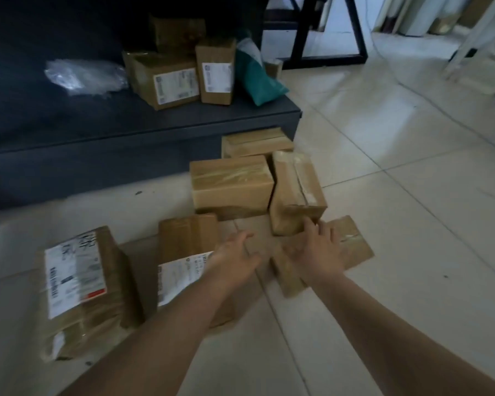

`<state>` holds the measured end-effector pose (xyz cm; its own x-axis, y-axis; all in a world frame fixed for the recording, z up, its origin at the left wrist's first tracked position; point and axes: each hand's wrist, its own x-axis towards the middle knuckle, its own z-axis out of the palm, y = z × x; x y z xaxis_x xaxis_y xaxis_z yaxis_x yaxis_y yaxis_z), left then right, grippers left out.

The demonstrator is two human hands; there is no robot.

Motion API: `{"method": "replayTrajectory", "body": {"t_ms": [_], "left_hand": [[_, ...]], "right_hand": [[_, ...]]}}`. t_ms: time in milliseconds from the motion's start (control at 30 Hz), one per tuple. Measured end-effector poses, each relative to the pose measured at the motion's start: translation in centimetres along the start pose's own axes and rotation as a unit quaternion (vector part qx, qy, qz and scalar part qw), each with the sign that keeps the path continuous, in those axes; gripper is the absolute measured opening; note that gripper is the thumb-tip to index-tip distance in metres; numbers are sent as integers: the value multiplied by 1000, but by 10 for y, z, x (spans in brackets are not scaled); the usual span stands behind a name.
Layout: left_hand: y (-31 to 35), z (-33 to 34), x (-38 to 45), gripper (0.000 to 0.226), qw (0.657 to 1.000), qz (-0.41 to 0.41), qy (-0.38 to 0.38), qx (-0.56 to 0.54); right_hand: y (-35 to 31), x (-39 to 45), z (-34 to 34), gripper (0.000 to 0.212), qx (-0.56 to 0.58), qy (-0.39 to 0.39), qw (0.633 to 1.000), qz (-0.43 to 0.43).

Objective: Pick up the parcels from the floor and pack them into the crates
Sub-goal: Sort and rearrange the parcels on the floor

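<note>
Both hands, left (234,257) and right (316,251), grip wide, hover over flat parcel (352,241); bare tiles (411,224) rightward.

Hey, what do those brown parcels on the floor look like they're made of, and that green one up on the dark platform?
The brown parcels look like matte corrugated cardboard, wrapped in glossy clear tape that catches the light and wrinkles along the seams. The green parcel seems to be a soft plastic mailer bag: it sags, creases and shines slightly. Neither can be confirmed by sight alone.
</note>
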<state>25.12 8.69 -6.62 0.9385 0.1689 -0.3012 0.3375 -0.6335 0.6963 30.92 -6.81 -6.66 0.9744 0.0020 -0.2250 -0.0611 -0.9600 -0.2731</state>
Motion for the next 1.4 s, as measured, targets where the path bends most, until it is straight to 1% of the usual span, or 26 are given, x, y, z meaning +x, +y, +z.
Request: {"method": "replayTrajectory", "body": {"t_ms": [67,133,267,333,367,400,433,467,500,533,567,633,700,800,867,900,933,967,1000,1033,1100,1167,1233,1300,1333,1400], "left_hand": [[17,28,10,54,999,19,-27,-15],[31,49,16,58,999,28,-44,-5],[37,71,18,51,999,-5,-36,-20],[31,72,12,49,1000,-14,1,12],[27,71,9,49,999,-20,20,31],[22,69,7,51,998,-29,32,52],[17,66,4,53,995,-44,35,79],[13,64,1,55,991,-59,37,118],[10,62,0,56,983,-64,38,168],[8,60,0,56,974,-60,42,214],[7,58,1,56,967,-53,45,243],[10,53,4,62,965,-45,43,255],[17,47,9,78,968,-63,27,241],[24,39,14,100,957,-92,-3,277],[21,34,15,102,944,-117,-29,308],[17,33,15,101,940,-138,-39,310],[11,32,15,96,939,-157,-41,303],[4,32,14,86,941,-164,-30,294],[-1,33,12,73,944,-155,-12,291],[-6,36,10,63,946,-142,2,291],[-12,44,9,51,948,-126,5,294],[-14,51,8,47,944,-122,-4,306],[-14,53,6,47,941,-110,-6,320],[-17,48,5,46,948,-84,16,306],[-19,41,3,44,954,-64,45,289],[-27,25,3,39,964,-31,134,225]], "right_hand": [[28,-1,9,84,-14,-77,995,55],[44,-7,16,85,-21,-99,994,42],[52,-21,23,84,-12,-90,992,-89],[47,-31,30,74,41,-96,978,-180],[44,-37,36,68,93,-79,972,-199],[43,-42,42,65,158,-44,969,-185],[40,-45,45,66,223,-14,966,-126],[37,-46,45,68,289,-9,957,-37],[36,-45,46,66,338,-32,939,43],[33,-45,47,58,361,-68,927,77],[30,-45,48,46,362,-93,925,70],[25,-47,50,31,384,-87,918,42],[23,-50,47,30,417,-85,905,24],[25,-55,43,33,395,-66,916,-24],[24,-60,41,20,450,-103,886,-27],[22,-64,41,21,483,-139,864,-35],[20,-67,42,32,507,-180,842,-44],[19,-68,45,50,506,-216,834,-48],[18,-67,47,67,486,-240,839,-43],[16,-65,48,73,459,-250,852,-31],[16,-59,51,71,388,-252,886,-37],[24,-54,51,73,293,-253,917,-95],[34,-51,51,70,216,-242,932,-161],[36,-52,49,65,255,-186,936,-159],[36,-51,48,66,302,-130,934,-140],[37,-43,46,73,336,-34,939,-64]]}}
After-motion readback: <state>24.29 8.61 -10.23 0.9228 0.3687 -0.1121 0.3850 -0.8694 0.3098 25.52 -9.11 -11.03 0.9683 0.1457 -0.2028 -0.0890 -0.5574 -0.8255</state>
